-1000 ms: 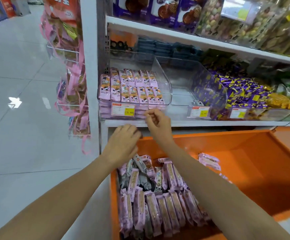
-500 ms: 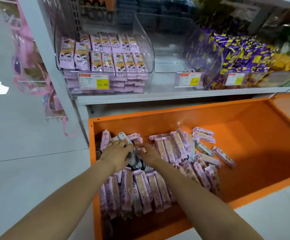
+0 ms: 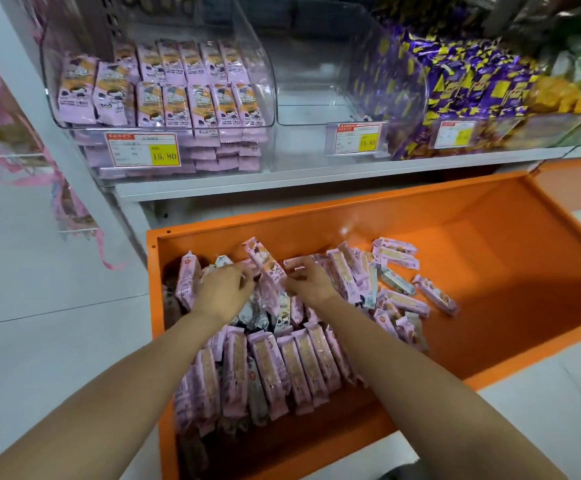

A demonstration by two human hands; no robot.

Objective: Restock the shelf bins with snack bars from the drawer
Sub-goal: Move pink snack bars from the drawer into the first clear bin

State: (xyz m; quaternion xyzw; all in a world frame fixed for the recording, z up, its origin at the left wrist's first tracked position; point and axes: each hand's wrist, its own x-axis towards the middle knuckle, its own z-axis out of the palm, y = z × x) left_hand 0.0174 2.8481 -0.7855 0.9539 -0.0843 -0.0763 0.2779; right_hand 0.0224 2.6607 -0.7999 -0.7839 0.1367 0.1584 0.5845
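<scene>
In drawer [image 3: 420, 202], left hand [image 3: 223, 291] and right hand [image 3: 311, 282] curled among bars [image 3: 268, 368]; grip unclear. Above them: stocked bin [image 3: 269, 98], empty bin [image 3: 316, 98] pending.

R hand [image 3: 311, 282] down from bin [image 3: 264, 140] front into drawer [image 3: 489, 289] back-left; pink bar [image 3: 264, 259] now tipped up btwn it & L hand [image 3: 225, 289].

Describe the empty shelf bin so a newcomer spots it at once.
Find the grey shelf above the orange drawer. Of the clear bins on it, the empty bin is second from the left, between the pink-bar bin and the purple-wrapper bin. It alone shows no stock behind its price tag.
</scene>
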